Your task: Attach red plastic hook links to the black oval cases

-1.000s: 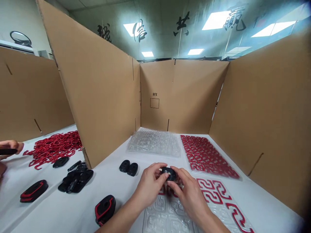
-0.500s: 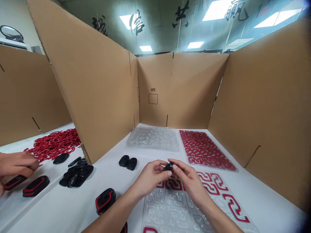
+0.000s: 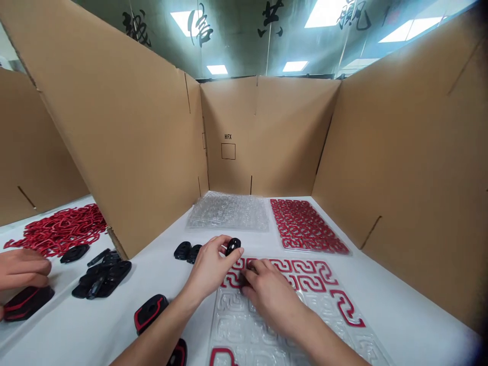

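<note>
Between the thumb and fingers of my left hand (image 3: pixel 208 269) is a small, glossy black oval plastic part (image 3: pixel 233 246), held above the table. My right hand (image 3: pixel 272 300) is lowered onto a clear moulded tray (image 3: pixel 234 330), fingers curled down among red plastic trim pieces (image 3: pixel 304 266). Its fingertips are pinched, and whatever is between them is hidden. The tray's far rows hold red trims, while several nearer pockets are bare. Two black plastic parts (image 3: pixel 182 250) lie just left of my left hand. Closer in, a black shell with a red trim (image 3: pixel 150 314) sits beside my left forearm.
Stacked clear trays (image 3: pixel 229 212) lie at the back, beside a tray full of red trims (image 3: pixel 305 223). Cardboard walls (image 3: pixel 267 137) enclose three sides. At left, another person's hand (image 3: pixel 23 269) works near a black parts pile (image 3: pixel 101 277) and heaped red strips (image 3: pixel 64 229).
My hands have parted. The left has moved left and up with the black part; the right has gone down to the tray's red trims. The view has turned slightly right.
</note>
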The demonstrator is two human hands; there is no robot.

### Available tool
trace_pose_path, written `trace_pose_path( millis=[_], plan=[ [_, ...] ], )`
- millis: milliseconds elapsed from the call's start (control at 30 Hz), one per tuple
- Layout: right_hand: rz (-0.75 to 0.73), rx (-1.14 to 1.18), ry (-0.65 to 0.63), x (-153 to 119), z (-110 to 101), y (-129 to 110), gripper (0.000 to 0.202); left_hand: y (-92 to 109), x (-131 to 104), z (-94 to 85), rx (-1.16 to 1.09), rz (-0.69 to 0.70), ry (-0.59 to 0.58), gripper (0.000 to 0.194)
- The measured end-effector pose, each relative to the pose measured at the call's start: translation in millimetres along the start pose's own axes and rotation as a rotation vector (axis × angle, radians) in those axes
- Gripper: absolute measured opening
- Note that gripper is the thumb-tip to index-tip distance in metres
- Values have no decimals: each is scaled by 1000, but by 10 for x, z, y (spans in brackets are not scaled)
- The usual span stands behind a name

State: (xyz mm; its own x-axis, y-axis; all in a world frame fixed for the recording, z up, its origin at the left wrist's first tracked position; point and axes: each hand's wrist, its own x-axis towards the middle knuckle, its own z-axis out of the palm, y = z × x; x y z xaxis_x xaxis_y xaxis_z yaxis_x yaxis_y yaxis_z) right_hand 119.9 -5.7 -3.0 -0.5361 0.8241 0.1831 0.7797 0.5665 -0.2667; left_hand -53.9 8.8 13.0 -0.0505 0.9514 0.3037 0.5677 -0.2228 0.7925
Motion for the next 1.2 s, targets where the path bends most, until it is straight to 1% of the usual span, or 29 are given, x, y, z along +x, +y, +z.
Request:
trace_pose_path(
  millis=[67,133,200,267,300,433,500,567,767,1033,1133,1200],
  plan=[
    [-19,-73,-47,-11,17,-27,25,-6,7,-10,101,5,-1,27],
    [-23,-91,-55,-10,30,-32,27,-16,19,-33,215,3,-15,34],
    [-9,-92,-59,-6,26,-32,31,-20,43,-110,342,13,-27,40],
    [8,-98,-59,-5,11,-37,33,-20,87,-266,462,7,-29,40],
    [12,-100,-60,-6,3,-40,34,-20,117,-368,512,-18,-34,38],
    [8,-97,-49,-11,1,-43,33,-55,263,-784,697,-205,-63,37],
    [10,-97,-36,-11,21,-34,33,-105,325,-895,757,-262,-82,38],
    [9,-100,-22,-9,45,-23,33,-170,365,-916,801,-300,-98,39],
    [-8,-109,-6,-7,71,-2,30,-326,396,-793,906,-373,-127,34],
    [-12,-126,-11,13,85,16,32,-400,402,-779,899,-378,-152,39],
    [-5,-131,-21,21,78,19,33,-406,391,-813,872,-381,-139,40],
    [-1,-128,-34,25,67,15,34,-370,376,-862,844,-370,-112,45]
  ],
)
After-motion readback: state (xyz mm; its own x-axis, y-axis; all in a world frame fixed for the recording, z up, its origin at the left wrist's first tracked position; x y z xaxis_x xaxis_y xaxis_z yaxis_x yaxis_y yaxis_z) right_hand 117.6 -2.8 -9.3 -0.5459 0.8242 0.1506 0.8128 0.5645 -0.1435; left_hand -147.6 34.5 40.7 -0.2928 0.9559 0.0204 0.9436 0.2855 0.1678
